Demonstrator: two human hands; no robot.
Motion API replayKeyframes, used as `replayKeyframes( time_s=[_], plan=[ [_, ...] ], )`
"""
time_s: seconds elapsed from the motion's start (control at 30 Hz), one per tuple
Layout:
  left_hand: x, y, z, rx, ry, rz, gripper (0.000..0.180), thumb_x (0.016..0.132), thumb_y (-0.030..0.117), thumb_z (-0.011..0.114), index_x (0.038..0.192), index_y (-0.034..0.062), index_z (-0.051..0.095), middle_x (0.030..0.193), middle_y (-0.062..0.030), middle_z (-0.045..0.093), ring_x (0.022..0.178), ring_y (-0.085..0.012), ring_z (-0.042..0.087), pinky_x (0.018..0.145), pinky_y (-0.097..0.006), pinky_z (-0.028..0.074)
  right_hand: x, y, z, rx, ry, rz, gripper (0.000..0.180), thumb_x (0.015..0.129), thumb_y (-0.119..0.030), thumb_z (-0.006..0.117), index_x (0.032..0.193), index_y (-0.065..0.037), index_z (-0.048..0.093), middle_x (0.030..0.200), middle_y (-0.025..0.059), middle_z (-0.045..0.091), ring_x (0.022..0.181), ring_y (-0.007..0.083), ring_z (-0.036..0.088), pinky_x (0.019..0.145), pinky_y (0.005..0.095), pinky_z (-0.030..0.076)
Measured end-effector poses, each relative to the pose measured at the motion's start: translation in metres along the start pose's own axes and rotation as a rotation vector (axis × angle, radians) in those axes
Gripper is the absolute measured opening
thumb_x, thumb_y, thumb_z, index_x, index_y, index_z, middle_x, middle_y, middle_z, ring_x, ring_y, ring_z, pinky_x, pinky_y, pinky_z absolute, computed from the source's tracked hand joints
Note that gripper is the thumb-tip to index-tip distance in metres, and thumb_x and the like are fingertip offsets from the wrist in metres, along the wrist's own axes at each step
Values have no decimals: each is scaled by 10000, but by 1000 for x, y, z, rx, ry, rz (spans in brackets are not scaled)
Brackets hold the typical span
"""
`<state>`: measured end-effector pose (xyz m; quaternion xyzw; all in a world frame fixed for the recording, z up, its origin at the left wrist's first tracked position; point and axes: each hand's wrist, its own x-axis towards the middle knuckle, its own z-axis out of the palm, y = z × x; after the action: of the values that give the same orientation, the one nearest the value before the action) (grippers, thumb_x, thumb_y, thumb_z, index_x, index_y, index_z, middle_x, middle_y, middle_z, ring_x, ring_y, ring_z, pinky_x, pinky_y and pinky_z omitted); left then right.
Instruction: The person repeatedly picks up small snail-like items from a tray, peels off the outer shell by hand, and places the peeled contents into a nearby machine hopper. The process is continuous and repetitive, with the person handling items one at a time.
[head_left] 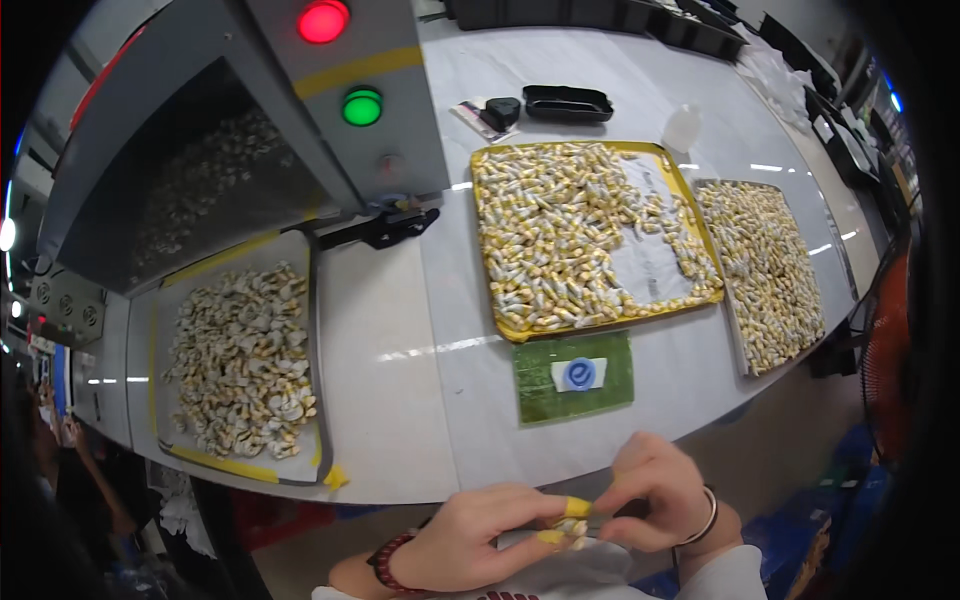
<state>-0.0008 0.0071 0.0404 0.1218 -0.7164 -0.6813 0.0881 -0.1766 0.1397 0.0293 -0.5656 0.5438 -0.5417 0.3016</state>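
At the table's near edge, my left hand [470,545] pinches a few small white-and-yellow pieces [573,527] between thumb and forefinger. Yellow tape wraps the tips of both those fingers. Close by on the right, my right hand [655,495] has its fingers curled and pressed together by the pieces; whatever they grip is hidden. Beyond the hands lies a green mat [533,402] bearing a blue ring [579,375] on a white patch. Behind it, a yellow-rimmed tray [600,328] holds many similar tapered pieces, with white liner showing at its right side.
A second full tray [742,345] stands at the right. On the left, a tray [322,430] of greyer pieces sits before a grey machine [390,160] with red and green lights. A black dish [568,103] and a clear bottle [683,128] stand farther back; an orange fan [890,340] is far right.
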Motion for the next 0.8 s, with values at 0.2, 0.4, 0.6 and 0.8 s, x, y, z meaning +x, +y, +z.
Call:
replayKeyframes(
  time_s=[0.2, 0.4, 0.6, 0.8],
  plan=[
    [-59, 51, -90, 797, 404, -61, 293, 726, 119, 683, 978, -12, 612, 889, -140, 622, 717, -249, 609, 649, -306, 470, -11, 22, -31, 13, 411, 29, 107, 713, -13, 653, 787, 4, 578, 693, 63, 552, 594, 109, 482, 547, 211, 347],
    [-33, 52, -219, 1411, 508, -94, 375, 714, 163, 673, 1031, -17, 583, 1035, -223, 581, 889, -350, 580, 788, -388, 455, -1, 27, -19, 228, 582, 167, 67, 783, 40, 591, 836, 12, 559, 741, 24, 554, 644, 38, 464, 571, 173, 343],
    [83, 24, -306, 1334, 459, -18, 411, 771, 190, 629, 1134, 24, 534, 1135, -190, 560, 1043, -358, 524, 887, -406, 420, -10, 36, -21, 217, 474, 197, 57, 811, -8, 614, 850, -1, 573, 623, -49, 504, 541, -10, 417, 471, 165, 297],
    [166, -52, -385, 1121, 367, 74, 378, 849, 209, 513, 1179, 25, 505, 1234, -187, 504, 1150, -326, 464, 954, -382, 379, -7, 38, -30, 125, 366, 163, 96, 847, -87, 597, 865, 3, 569, 543, -36, 459, 480, 7, 379, 441, 192, 279]
  ],
)
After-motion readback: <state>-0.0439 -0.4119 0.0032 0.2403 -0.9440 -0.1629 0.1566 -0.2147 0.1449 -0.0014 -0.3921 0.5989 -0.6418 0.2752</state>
